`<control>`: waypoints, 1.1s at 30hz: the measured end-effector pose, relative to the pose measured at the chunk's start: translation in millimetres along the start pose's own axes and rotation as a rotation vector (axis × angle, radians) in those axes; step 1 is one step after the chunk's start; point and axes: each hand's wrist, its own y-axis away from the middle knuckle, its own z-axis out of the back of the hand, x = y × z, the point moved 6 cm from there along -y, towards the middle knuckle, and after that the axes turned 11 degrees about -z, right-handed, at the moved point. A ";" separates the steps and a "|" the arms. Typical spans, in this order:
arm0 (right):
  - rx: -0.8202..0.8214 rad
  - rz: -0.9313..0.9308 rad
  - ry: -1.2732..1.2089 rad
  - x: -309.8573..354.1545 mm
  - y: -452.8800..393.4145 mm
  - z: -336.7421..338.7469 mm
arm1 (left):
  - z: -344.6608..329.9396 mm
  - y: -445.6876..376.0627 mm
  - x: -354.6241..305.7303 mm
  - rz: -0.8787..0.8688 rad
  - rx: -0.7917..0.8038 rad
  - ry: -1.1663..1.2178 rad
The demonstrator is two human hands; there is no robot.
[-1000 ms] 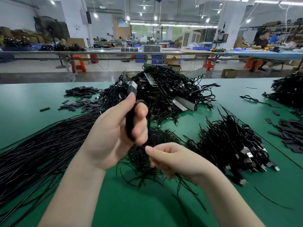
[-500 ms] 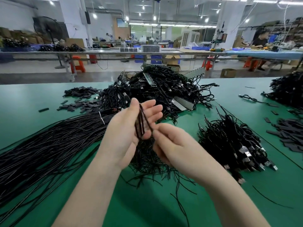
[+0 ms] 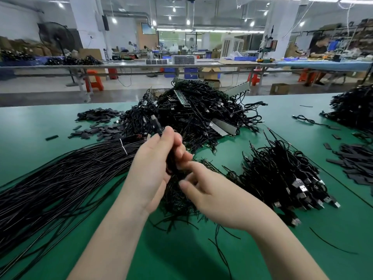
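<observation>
The left hand [image 3: 152, 170] is raised above the green surface [image 3: 36, 128] with its fingers [image 3: 177, 142] curled round a folded black USB cable [image 3: 171, 163]. The cable's loops sit dark in the palm and its plug end sticks up past the fingertips. The right hand [image 3: 218, 199] is just beside it, lower and to the right. Its forefinger reaches toward the cable and its thumb is bent below, but I cannot tell whether these fingers pinch anything. Under both hands lies a tangle of thin black ties [image 3: 181, 201]. To the left a long bundle of straight black cables [image 3: 60, 188], bound by a white tie [image 3: 123, 146], stretches across the surface. Behind the hands rises a heap of cables mixed with circuit boards [image 3: 201, 116]. A pile of coiled USB cables [image 3: 282, 178] lies to the right, and small flat black pieces [image 3: 96, 126] are scattered at the back left.
</observation>
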 end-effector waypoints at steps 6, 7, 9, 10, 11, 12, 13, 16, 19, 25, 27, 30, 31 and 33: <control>-0.122 0.029 -0.418 -0.9 -1.8 9.1 | -14.1 9.1 5.1 0.108 0.163 -0.102; -0.151 0.037 -0.414 -1.0 -2.3 8.2 | -15.1 10.4 5.2 0.124 0.176 -0.110; -0.187 0.034 -0.410 -0.7 -3.8 5.7 | -15.4 11.6 3.8 0.120 0.185 -0.160; -0.201 0.034 -0.396 0.4 -4.3 5.8 | -14.4 11.5 2.2 0.090 0.184 -0.215; -0.215 0.043 -0.369 1.3 -4.2 6.2 | -13.0 11.1 0.3 0.040 0.182 -0.296; -0.235 0.057 -0.341 2.7 -3.7 6.9 | -12.4 10.8 -1.9 -0.011 0.174 -0.377; -0.259 0.067 -0.314 3.8 -3.1 7.6 | -11.3 11.0 -2.4 -0.054 0.154 -0.428; -0.326 0.085 -0.261 7.8 -0.2 8.5 | -11.2 12.8 0.3 -0.086 0.116 -0.455; -0.349 0.023 -0.212 3.8 -2.0 5.2 | -4.3 8.1 4.5 -0.098 0.078 -0.502; -0.460 -0.081 0.199 -4.8 -13.4 -5.6 | 6.6 -0.1 18.6 -0.040 0.049 -0.512; -0.406 -0.058 0.079 -11.4 -16.0 -2.4 | 10.6 -0.9 23.4 0.070 0.069 -0.504; -0.339 -0.173 -0.029 -37.3 -24.4 11.3 | 24.3 -3.6 16.4 0.025 0.077 -0.713; -0.303 -0.241 -0.057 -48.7 -26.4 14.9 | 27.4 -4.8 6.5 -0.105 0.075 -0.892; -0.110 -0.354 -0.244 -68.5 -27.2 12.3 | 16.8 -3.2 -10.5 -0.364 0.184 -1.215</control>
